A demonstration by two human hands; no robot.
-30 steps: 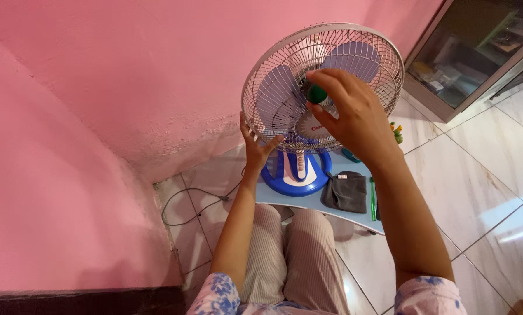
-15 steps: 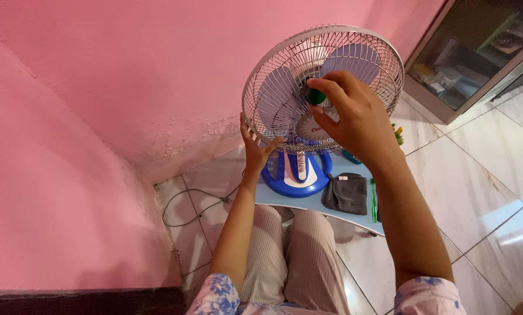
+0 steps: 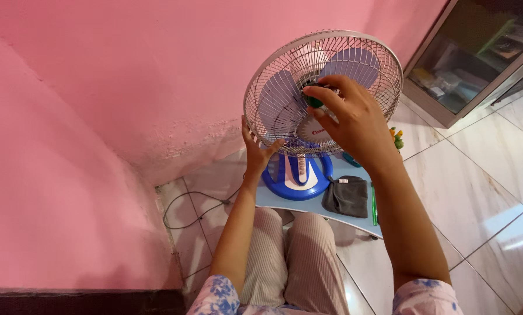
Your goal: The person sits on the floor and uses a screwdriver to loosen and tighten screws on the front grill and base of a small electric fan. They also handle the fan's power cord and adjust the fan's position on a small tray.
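Observation:
A small table fan [image 3: 273,99] with a white wire grille, pale blue blades and a blue base [image 3: 297,182] stands on a light blue board [image 3: 349,221]. My right hand [image 3: 349,119] is up at the grille's centre, its fingers pinched on a small green knob [image 3: 314,101]. My left hand [image 3: 256,153] holds the lower left rim of the grille, fingers wrapped on the wire. My knees in striped trousers sit just below the board.
A dark grey pouch [image 3: 347,195] and a green pen [image 3: 374,210] lie on the board right of the base. A black cord [image 3: 185,210] loops over the tiled floor by the pink wall. A glass-fronted cabinet [image 3: 477,58] stands at upper right.
My right hand's fingers have shifted slightly around the green knob at the grille's centre. The left hand and the fan stay where they were.

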